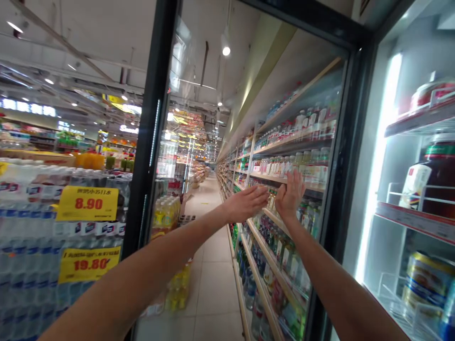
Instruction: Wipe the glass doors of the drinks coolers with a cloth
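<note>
An open fridge door with a black frame (151,123) and a glass pane (199,61) stands in front of me. Both arms reach toward the pane. My left hand (248,203) is stretched flat, its fingers pointing right toward the other hand. Beside it, my right hand (290,194) is raised with fingers upward and slightly blurred, the thumb toward the left hand. Neither hand holds anything that I can see. Whether they touch the glass I cannot tell. Rows of bottles on shelves (280,180) show in the glass behind the hands.
To the right is the lit fridge interior with wire-edged shelves (415,218), a dark bottle (441,175) and a gold-and-blue can (426,279). Stacked packs of water bottles (31,265) with yellow price signs (87,203) stand left. A tiled aisle floor (215,279) shows through the pane.
</note>
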Demonstrator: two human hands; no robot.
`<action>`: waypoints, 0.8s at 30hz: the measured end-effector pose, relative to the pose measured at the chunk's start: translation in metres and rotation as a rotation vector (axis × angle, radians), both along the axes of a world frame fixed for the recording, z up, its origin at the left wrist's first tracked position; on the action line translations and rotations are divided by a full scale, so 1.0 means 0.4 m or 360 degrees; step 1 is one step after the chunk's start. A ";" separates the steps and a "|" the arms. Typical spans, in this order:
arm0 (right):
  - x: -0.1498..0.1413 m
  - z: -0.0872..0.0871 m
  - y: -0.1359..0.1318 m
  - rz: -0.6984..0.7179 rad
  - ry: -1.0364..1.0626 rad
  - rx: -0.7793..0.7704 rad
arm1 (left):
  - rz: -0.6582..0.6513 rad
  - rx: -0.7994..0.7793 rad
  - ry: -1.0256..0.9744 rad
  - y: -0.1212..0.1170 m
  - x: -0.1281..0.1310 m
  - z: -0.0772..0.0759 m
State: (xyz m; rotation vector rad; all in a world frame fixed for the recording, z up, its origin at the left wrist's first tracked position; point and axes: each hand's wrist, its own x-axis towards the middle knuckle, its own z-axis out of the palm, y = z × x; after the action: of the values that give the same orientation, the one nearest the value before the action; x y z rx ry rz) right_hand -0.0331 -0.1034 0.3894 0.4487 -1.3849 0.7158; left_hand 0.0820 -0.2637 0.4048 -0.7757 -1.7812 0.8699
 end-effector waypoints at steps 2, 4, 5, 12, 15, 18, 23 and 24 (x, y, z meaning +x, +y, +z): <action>0.000 0.000 -0.001 0.0006 0.0004 0.0000 | 0.0051 0.0222 0.0078 -0.008 0.002 0.060; 0.000 0.000 -0.001 0.0013 0.0007 -0.0002 | 0.0101 0.0668 0.0270 -0.017 0.007 0.130; -0.001 0.000 -0.001 0.0016 0.0005 -0.0001 | 0.0111 0.0854 0.0361 -0.018 0.006 0.152; -0.009 -0.003 0.002 0.0027 -0.0012 0.0006 | -0.0117 0.0101 0.0089 0.029 -0.038 -0.017; -0.008 -0.003 0.004 0.0055 0.0000 0.0007 | -0.0148 -0.0043 0.0010 0.021 -0.042 -0.007; -0.004 -0.004 0.004 0.0096 0.0015 -0.0004 | -0.0096 0.0480 0.0275 0.005 -0.034 0.088; -0.005 -0.007 0.003 0.0141 0.0041 -0.0014 | -0.0029 0.0678 0.0327 0.006 -0.021 0.088; -0.007 -0.008 0.005 0.0145 0.0041 -0.0007 | -0.0044 0.0503 0.0219 0.006 -0.016 0.061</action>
State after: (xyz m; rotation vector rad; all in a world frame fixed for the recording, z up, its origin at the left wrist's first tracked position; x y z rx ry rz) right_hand -0.0360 -0.1016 0.3864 0.5185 -1.3455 0.7845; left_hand 0.0754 -0.2614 0.4290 -0.5210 -1.7262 0.5885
